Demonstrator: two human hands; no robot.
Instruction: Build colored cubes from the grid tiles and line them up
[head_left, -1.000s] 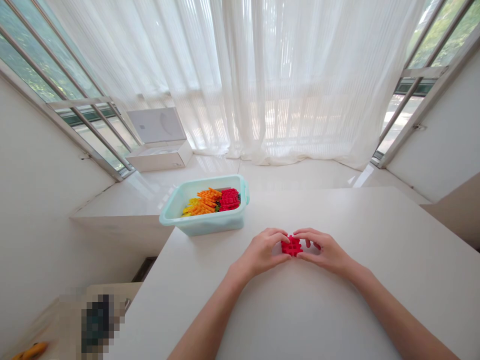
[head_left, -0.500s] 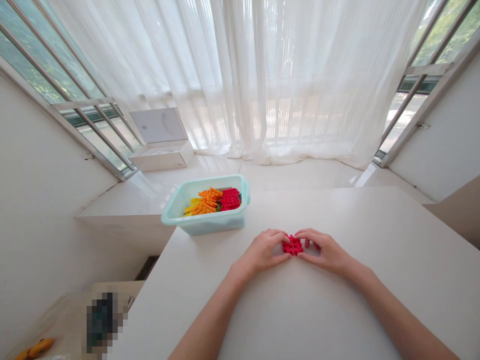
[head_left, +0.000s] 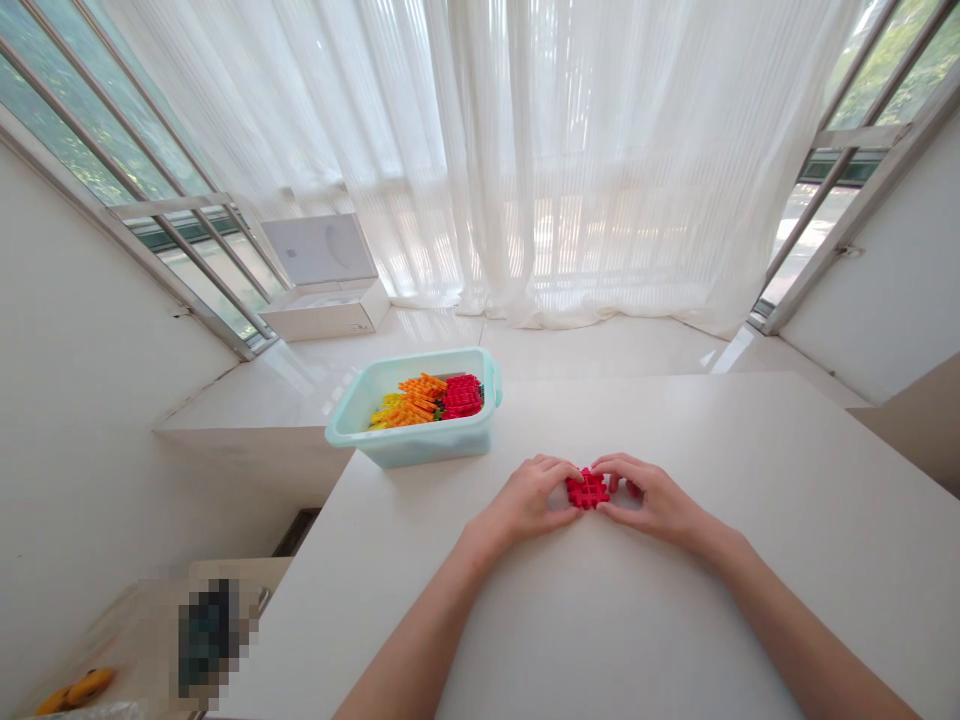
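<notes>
Red lattice piece (head_left: 588,489) held between two hands

Through the head camera I see both forearms reaching in from the bottom edge, angled inward so that the hands meet a little right of centre. The left hand (head_left: 532,497) curves round the left side of the piece, thumb at the near edge and fingers at the far edge. The right hand (head_left: 649,495) mirrors it on the right, its other fingers curled under. Both are closed in a light fingertip pinch on the piece, which sits low at the white surface (head_left: 675,620); I cannot tell whether it rests there.

The open white box (head_left: 322,315) on the window ledge (head_left: 570,350) carries small marks on its lid and front, too tiny for me to read.

Beyond the left hand, at the surface's far left, stands a pale teal tub (head_left: 435,450) with yellow pieces (head_left: 386,411), orange pieces (head_left: 416,400) and red pieces (head_left: 462,397) inside. A sheer white curtain (head_left: 600,180) hangs behind, with barred windows at both sides. At lower left, a pixelated patch (head_left: 206,635) hides part of my view, near an orange-yellow object (head_left: 88,685).
</notes>
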